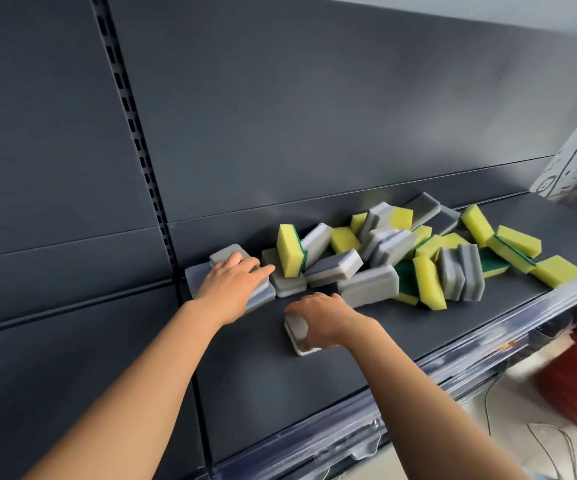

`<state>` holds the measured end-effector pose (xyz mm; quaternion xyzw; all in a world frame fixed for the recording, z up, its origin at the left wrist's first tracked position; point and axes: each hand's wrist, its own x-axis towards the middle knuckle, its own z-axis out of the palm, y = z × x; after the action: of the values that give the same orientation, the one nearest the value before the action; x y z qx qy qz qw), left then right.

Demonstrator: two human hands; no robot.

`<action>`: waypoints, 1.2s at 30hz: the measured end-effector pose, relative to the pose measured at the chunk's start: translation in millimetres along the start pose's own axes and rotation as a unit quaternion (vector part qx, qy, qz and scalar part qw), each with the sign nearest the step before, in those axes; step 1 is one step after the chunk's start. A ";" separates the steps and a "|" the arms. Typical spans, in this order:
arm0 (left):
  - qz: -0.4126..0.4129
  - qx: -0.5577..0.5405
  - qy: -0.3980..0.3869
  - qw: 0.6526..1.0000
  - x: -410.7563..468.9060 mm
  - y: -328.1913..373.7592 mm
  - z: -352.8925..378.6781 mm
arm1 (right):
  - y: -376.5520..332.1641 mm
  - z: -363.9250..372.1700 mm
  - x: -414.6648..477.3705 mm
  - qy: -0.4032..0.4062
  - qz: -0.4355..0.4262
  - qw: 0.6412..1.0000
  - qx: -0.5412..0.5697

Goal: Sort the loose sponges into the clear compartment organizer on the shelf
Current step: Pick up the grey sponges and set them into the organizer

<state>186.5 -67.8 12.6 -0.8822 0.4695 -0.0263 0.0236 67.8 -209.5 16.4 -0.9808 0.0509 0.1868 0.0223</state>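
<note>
On the shelf [418, 327], my right hand [325, 320] curls round a grey sponge [297, 329] — likely light and squashy, best pinched at its sides — my left hand [231, 285] flat on a second sponge [226, 254].

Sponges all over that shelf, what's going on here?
A person is sorting them by hand. The right hand grips one grey sponge lying alone at the front of the dark shelf. The left hand rests flat on the leftmost sponges. Behind, the pile of grey and yellow sponges lies jumbled.
</note>
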 end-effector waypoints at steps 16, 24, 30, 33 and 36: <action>-0.184 -0.144 0.135 0.963 -43.1 5.4 -23.7 | 6.2 -5.4 0.9 0.126 -0.018 0.977 0.172; -0.321 -0.317 0.217 0.866 -102.0 -1.1 -23.4 | -22.3 -12.0 -5.5 0.223 -0.065 0.896 0.378; -0.367 -0.355 0.268 0.817 -156.2 -17.1 -22.9 | -72.7 -14.6 0.5 0.240 -0.105 0.848 0.461; -0.378 -0.381 0.300 0.789 -190.0 -31.9 -25.0 | -109.4 -15.8 1.7 0.244 -0.113 0.841 0.470; -0.388 -0.389 0.311 0.775 -223.1 -51.7 -25.1 | -148.7 -17.4 1.2 0.257 -0.115 0.834 0.474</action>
<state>103.2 145.7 35.6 -0.8671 0.0388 -0.1212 -0.4816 91.3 -62.9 35.8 -0.8616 0.0243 -0.1231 0.4918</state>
